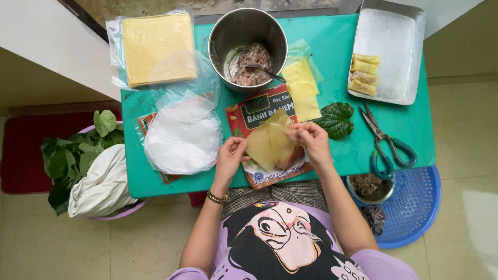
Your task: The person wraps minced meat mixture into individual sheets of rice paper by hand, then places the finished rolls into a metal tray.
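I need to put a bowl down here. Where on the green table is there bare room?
The green table is bare along its right edge, between the metal tray and the scissors, and in its front left corner below the round white wrappers. The middle is crowded: pot, yellow sheets, leaf, both hands.

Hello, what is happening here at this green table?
A person holds a thin yellow wrapper sheet between the left hand and the right hand, above a red package. A metal pot with minced filling and a spoon stands behind. Four finished rolls lie in a metal tray. Scissors rest at the right.
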